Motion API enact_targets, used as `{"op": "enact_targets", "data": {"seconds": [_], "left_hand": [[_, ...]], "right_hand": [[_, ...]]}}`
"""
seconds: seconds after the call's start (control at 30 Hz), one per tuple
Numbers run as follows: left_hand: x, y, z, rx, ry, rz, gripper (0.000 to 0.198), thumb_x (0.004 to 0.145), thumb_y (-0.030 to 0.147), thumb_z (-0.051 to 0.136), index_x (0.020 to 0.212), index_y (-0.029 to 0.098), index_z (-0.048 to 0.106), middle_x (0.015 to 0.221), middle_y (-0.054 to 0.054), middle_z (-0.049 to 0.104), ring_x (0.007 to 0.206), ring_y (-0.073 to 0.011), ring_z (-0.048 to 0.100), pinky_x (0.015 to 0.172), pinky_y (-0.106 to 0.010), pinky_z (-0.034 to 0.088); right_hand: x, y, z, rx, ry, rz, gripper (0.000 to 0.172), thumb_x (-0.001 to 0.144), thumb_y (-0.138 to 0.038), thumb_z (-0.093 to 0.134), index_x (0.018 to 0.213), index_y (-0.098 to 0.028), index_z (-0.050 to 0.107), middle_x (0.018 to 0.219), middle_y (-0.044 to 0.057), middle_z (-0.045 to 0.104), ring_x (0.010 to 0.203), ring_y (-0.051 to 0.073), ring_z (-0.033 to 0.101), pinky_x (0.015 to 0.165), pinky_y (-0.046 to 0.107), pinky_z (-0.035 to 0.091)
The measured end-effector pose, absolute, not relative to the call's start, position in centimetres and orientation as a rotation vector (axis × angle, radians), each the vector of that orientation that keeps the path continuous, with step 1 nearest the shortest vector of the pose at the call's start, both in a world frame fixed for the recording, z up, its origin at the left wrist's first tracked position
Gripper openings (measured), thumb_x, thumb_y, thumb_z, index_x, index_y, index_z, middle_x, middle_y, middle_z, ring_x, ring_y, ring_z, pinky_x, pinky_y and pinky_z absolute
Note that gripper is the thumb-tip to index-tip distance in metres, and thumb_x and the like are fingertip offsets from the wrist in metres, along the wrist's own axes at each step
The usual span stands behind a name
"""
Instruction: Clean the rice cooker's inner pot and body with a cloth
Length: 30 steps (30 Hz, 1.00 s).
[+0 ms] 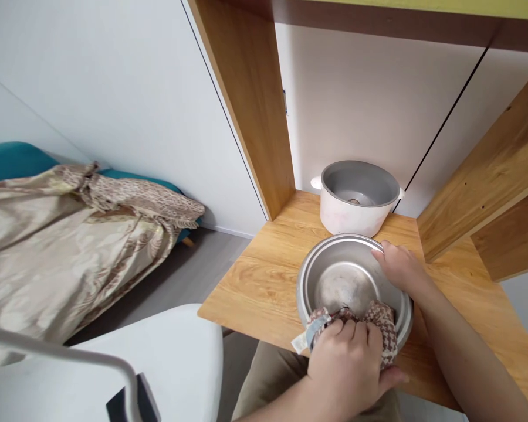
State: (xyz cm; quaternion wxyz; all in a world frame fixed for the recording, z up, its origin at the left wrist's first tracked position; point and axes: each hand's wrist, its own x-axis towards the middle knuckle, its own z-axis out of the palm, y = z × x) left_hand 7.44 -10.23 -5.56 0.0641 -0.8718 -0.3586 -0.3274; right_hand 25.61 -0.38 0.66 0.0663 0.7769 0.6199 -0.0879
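Note:
A shallow silver metal bowl point(345, 285) rests near the front of the wooden tabletop, its inside facing me. My right hand point(396, 265) grips its far right rim, with the thumb over the edge and the other fingers mostly hidden outside. My left hand point(349, 356) is closed over a brown-and-white patterned cloth point(381, 323) and presses it against the near inner side of the bowl. A pale tag point(300, 342) sticks out of the cloth at the left. Just behind the bowl stands a white pot point(349, 218) with a grey inside and two side handles.
Wooden side panels point(257, 111) rise on both sides of the tabletop point(250, 281), and a shelf point(378, 20) crosses above. At lower left is a white chair point(180, 357), with a grey curved bar point(70, 351) before it. Farther left, a patterned cover point(39, 246) drapes a teal sofa point(15, 157).

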Motion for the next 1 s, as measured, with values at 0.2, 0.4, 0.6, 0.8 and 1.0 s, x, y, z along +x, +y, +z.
{"op": "enact_targets", "data": {"seconds": [0.2,0.4,0.6,0.8,1.0], "left_hand": [[11.2,-11.9,-5.6,-2.519,-1.265,-0.913,0.071,0.073,0.086,0.064,0.079,0.016,0.063,0.061,-0.005,0.060,0.055,-0.0204,0.058,0.055,-0.036,0.040],[10.3,-11.2,-5.3,-2.561,-1.192,-0.917,0.070,0.062,0.083,0.077,0.076,0.017,0.059,0.062,-0.002,0.061,0.055,-0.0197,0.058,0.054,-0.034,0.042],[6.2,-9.1,-4.5,-2.764,-0.976,-0.819,0.062,0.071,0.080,0.073,0.075,0.020,0.056,0.064,0.001,0.062,0.057,-0.0181,0.060,0.057,-0.033,0.042],[2.5,-6.1,-4.3,-2.904,-0.626,-0.772,0.063,0.085,0.083,0.053,0.077,0.020,0.057,0.064,0.000,0.062,0.058,-0.0178,0.061,0.059,-0.033,0.039],[1.0,-4.1,-4.1,-2.988,-0.481,-0.815,0.065,0.089,0.083,0.045,0.072,0.021,0.055,0.061,0.000,0.060,0.053,-0.0161,0.056,0.058,-0.033,0.037]], "right_hand": [[25.6,-0.3,0.8,2.349,1.867,-0.278,0.041,0.109,-0.041,0.032,0.120,-0.016,0.062,0.109,0.019,0.074,0.107,0.032,0.069,0.081,0.036,0.044],[25.9,-0.4,0.7,2.361,1.873,-0.291,0.041,0.109,-0.041,0.032,0.115,-0.016,0.064,0.107,0.019,0.074,0.107,0.032,0.070,0.081,0.036,0.044],[25.8,-0.6,0.7,2.385,1.871,-0.293,0.040,0.109,-0.039,0.033,0.115,-0.014,0.063,0.108,0.020,0.073,0.106,0.031,0.070,0.081,0.036,0.044],[26.0,-0.5,0.6,2.376,1.892,-0.298,0.040,0.110,-0.039,0.033,0.116,-0.013,0.063,0.109,0.021,0.073,0.107,0.032,0.069,0.082,0.036,0.044],[25.8,-0.6,0.8,2.382,1.863,-0.287,0.041,0.110,-0.040,0.032,0.116,-0.014,0.063,0.108,0.020,0.073,0.106,0.031,0.070,0.080,0.035,0.044]]}}
